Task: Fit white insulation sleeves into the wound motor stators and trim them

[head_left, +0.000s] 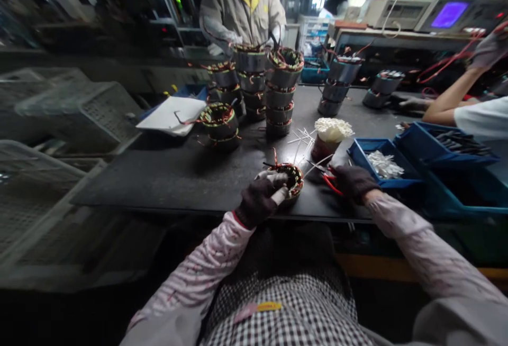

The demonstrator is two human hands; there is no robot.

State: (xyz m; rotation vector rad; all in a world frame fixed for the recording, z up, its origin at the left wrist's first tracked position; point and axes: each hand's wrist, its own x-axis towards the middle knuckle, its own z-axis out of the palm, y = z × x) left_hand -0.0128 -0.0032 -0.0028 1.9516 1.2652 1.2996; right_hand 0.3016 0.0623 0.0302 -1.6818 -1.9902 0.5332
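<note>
Wire ring (294, 181) near the desk's (159, 182) near edge, left hand (260, 197) curled over its left rim.
Head view: the right hand (354, 181), apart from it, grips red-handled pliers (331, 183). The ring looks heavy and stiff, its wall perhaps slippery, its thin loose wires (275, 155) bendable and easily nicked; best held by the outer wall, clear of those ends.

Wound ring (297, 191): its left side hides from us behind the left hand (260, 195).
Red-handled pliers (332, 183): we lose part of the handles inside the right hand (355, 182).
Crates (99, 108): blurred, cut by our left edge.
Co-worker (448, 100): mostly beyond our right edge.
Purple screen (451, 14): we cannot read it.
</note>
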